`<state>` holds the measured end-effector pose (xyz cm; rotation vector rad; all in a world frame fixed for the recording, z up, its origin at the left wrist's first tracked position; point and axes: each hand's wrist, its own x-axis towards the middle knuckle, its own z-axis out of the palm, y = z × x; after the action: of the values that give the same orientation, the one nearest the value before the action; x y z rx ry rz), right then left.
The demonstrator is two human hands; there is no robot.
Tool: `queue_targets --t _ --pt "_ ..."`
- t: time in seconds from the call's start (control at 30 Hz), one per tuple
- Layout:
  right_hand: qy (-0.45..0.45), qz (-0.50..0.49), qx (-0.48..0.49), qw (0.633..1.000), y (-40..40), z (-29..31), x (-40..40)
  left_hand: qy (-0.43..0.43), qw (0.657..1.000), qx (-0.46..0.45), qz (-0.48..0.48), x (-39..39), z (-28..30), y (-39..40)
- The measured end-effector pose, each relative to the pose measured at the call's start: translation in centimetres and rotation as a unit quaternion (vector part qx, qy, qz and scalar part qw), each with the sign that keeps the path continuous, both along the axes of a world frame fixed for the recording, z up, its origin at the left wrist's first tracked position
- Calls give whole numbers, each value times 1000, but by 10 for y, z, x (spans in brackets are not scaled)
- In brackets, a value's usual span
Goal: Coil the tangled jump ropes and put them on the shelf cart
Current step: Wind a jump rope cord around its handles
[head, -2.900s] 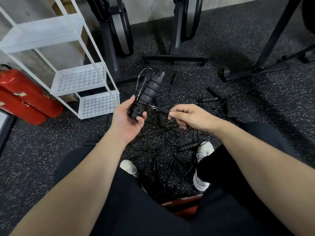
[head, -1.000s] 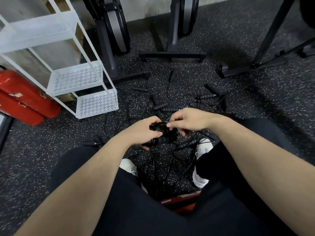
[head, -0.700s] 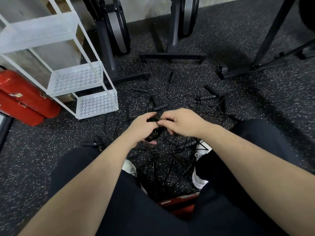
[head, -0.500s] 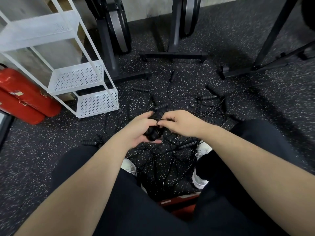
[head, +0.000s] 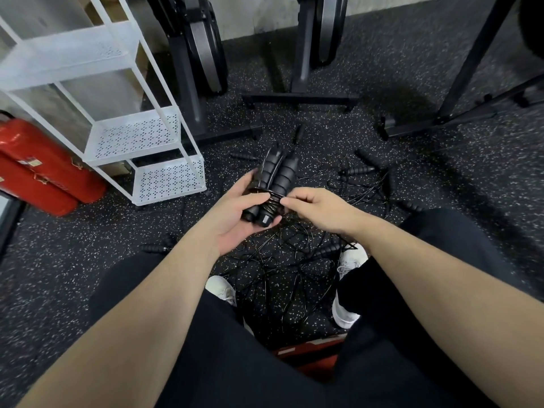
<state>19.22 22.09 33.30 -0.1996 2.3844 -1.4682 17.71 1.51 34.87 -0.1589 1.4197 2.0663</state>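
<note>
My left hand [head: 235, 213] grips a coiled black jump rope [head: 272, 178], its two ribbed handles side by side and pointing away from me, cord wound round their near part. My right hand [head: 315, 207] pinches that cord at the wrap, right next to my left fingertips. Below both hands a tangle of black jump ropes [head: 282, 260] lies on the speckled floor between my white shoes, with several loose handles scattered around. The white shelf cart [head: 141, 134] stands at the upper left; the shelves I can see hold nothing.
Two red cylinders [head: 44, 169] lie left of the cart. Black exercise machine bases [head: 297, 98] stand beyond the tangle, and a dark frame [head: 459, 113] at the upper right. A red and black object [head: 306, 348] sits between my legs.
The bundle was lowered close over the tangle with both hands working at it; now it is raised again, handles pointing away, my right hand still pinching the cord at the wrap.
</note>
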Motion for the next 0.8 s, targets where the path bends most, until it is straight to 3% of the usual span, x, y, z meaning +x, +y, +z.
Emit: queue_targets --t 0.27,0.5,0.8 --pt "21 41 11 999 4 -6 4 29 997 -76 18 11 5 9" --pt "3 20 27 999 3 -1 7 62 994 -77 47 4 9 6" --pt "-1 43 -12 999 8 13 2 -18 985 -4 174 -8 14 -15"
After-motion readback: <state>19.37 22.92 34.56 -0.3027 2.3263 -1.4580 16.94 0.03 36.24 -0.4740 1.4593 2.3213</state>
